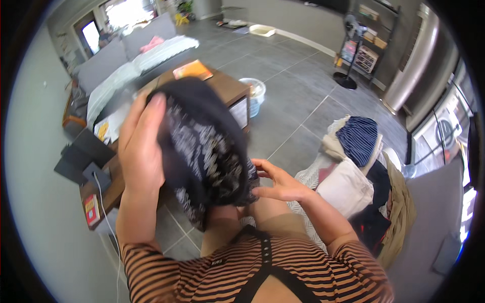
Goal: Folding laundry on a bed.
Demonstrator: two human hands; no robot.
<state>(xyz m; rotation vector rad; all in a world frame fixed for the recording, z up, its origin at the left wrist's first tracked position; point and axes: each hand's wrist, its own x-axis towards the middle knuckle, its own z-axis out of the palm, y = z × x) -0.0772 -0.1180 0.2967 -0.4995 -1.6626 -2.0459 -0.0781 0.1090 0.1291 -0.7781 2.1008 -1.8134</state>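
Observation:
A black patterned garment (204,140) with a wide dark band hangs bunched above my lap, its opening facing me. My left hand (146,132) holds the band at its upper left, thumb and fingers around the edge. On the garment's lower right side is my right hand (280,181), fingers spread and fingertips at the cloth; whether they grip it I cannot tell. To my right lies a pile of clothes: a navy striped piece (358,138), a folded cream cloth (344,187), dark clothing (375,208) and an olive garment (399,212).
Ahead stands a brown wooden table (227,85) bearing an orange packet (193,70). Beside it is a white basket (255,94). A grey sofa (102,64) is at the upper left, a black stand fan (346,77) at the upper right. A white cable (102,197) hangs at left.

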